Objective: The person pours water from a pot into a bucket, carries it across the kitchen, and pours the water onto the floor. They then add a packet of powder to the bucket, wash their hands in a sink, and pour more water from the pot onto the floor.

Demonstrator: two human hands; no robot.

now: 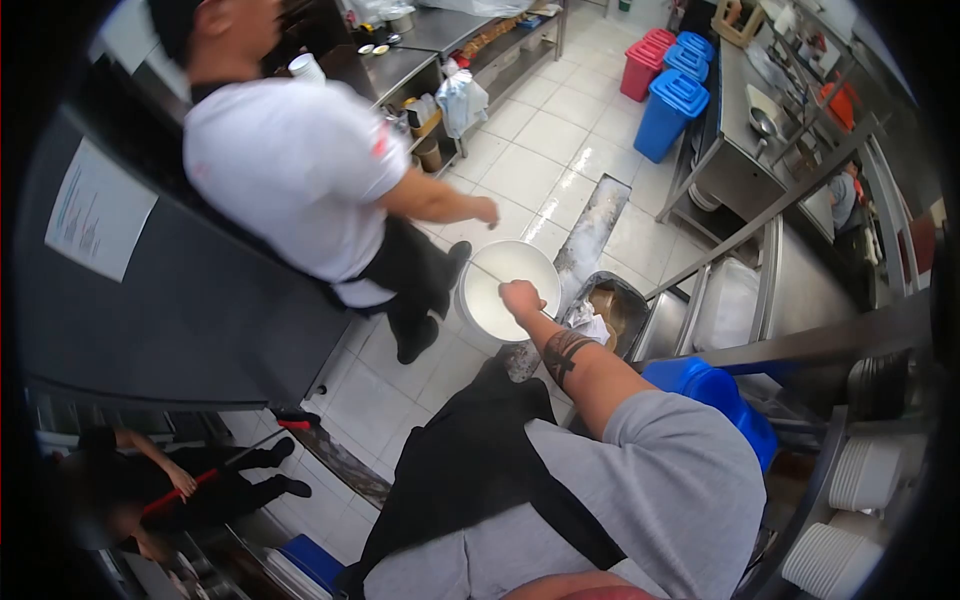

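Note:
My right hand [520, 298] is closed on the near rim of a large white bucket [495, 312], held out over the tiled floor at the end of my tattooed forearm. The bucket's white inside faces me and looks empty. A co-worker in a white shirt and black apron [300, 160] stands just left of the bucket, one hand [485, 211] hanging close above its rim without touching it. My left hand does not show.
A metal bin with brown waste [618, 305] sits right of the bucket beside a wet floor drain channel [597, 222]. Blue bins [670, 108] and a red bin [645, 65] stand farther off. Steel counters line the right, with stacked white plates [862, 475]. Another person crouches at lower left [190, 490].

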